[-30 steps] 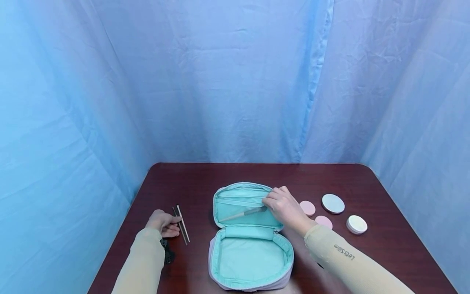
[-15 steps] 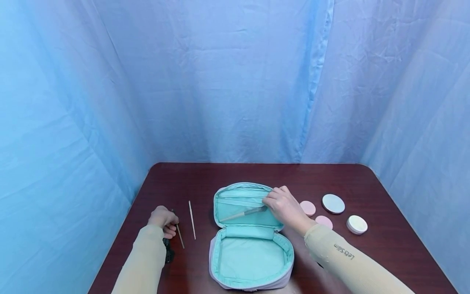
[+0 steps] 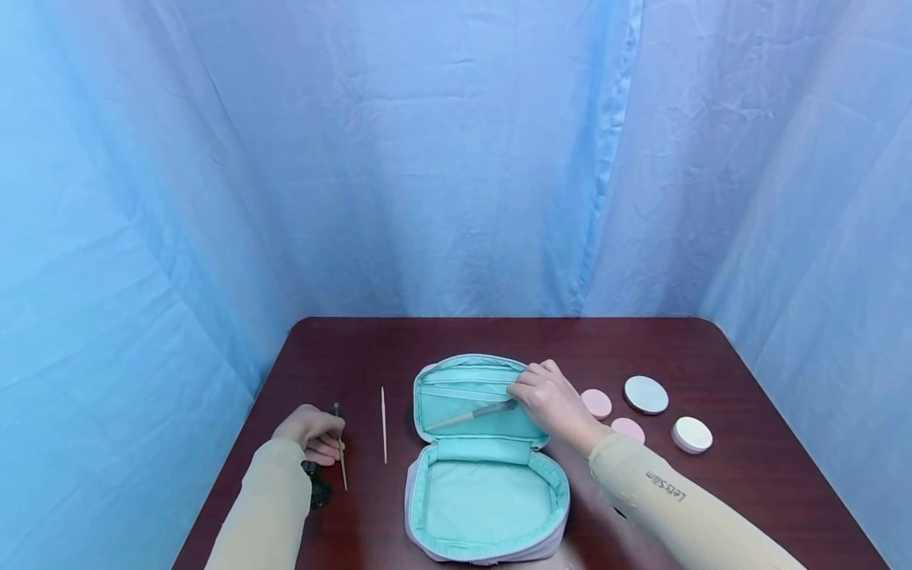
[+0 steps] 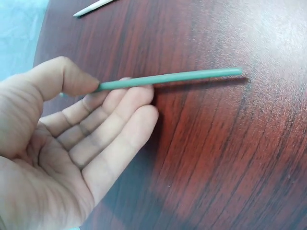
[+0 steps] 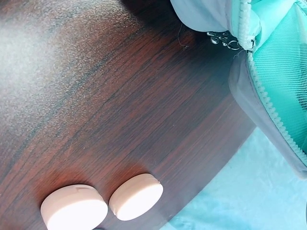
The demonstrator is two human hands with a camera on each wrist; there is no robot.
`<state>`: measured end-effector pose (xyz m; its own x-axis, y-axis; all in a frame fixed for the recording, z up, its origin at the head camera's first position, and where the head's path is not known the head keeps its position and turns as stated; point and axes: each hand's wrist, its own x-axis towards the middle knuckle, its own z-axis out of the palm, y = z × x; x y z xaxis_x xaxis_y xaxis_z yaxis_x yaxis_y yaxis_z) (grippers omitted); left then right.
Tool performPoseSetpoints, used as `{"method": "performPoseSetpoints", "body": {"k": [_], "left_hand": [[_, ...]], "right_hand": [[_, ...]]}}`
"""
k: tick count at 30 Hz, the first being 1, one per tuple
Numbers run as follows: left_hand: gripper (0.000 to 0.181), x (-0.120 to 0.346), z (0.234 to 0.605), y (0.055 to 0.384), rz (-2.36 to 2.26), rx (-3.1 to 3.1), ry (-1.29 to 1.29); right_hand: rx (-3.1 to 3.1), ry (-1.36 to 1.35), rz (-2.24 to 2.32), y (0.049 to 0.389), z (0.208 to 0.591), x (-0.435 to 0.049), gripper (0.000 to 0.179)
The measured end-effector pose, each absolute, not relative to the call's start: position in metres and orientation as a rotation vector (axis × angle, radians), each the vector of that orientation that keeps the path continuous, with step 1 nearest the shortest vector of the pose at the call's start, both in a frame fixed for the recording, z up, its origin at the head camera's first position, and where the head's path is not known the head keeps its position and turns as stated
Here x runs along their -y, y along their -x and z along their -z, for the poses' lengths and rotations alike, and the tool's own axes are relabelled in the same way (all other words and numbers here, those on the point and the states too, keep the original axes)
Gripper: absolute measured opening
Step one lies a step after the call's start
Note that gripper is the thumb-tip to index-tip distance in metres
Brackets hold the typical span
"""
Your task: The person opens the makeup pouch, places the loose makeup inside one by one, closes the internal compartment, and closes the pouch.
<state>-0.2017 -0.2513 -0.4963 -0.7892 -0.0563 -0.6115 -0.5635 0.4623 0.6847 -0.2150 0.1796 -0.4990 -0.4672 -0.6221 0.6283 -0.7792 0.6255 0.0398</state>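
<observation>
Between the thumb and fingers of my left hand [image 3: 313, 434] is a thin green stick [image 4: 192, 76], pinched near one end; its tip kind is too small to tell. A pale slim stick [image 3: 384, 427] lies on the table to its right. My right hand [image 3: 549, 400] holds the right edge of the raised lid of a lilac cosmetic bag [image 3: 492, 495], fingertips hidden inside the lid. The bag lies open, its turquoise lining showing. A brush [image 3: 456, 419] lies slantwise in the lid, its dark end toward my right hand. The right wrist view shows no hand.
Right of the bag sit two pink round compacts [image 3: 596, 404], a larger white round case [image 3: 646, 395] and a white round jar [image 3: 692, 435]. A black object [image 3: 317, 484] is by the left wrist. Blue curtains [image 3: 442, 158] surround the table [image 3: 720, 507].
My left hand has parted two sticks: the pale one now lies alone farther right, and the hand has shifted slightly left with the green one. My right hand stays put.
</observation>
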Motion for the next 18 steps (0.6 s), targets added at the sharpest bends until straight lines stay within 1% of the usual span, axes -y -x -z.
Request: {"method": "performPoseSetpoints", "body": {"k": [6,9,12,18], "left_hand": [[0.025,0.255,0.491,0.213,-1.429,-2.132,0.468],[0.03,0.252,0.483,0.222,-1.513,-2.114,0.401],[0.034,0.244,0.47,0.231,-1.594,-2.111,0.338],[0.034,0.219,0.448,0.245,-1.751,-2.052,0.206]], "right_hand": [[2.241,-1.093,-0.335,0.215,0.498,-0.179,0.015],[2.242,-1.092,-0.328,0.215,0.498,-0.179,0.016],[2.239,-1.095,-0.328,0.215,0.498,-0.179,0.017],[2.207,-1.102,-0.332,0.217,0.5,-0.178,0.017]]}}
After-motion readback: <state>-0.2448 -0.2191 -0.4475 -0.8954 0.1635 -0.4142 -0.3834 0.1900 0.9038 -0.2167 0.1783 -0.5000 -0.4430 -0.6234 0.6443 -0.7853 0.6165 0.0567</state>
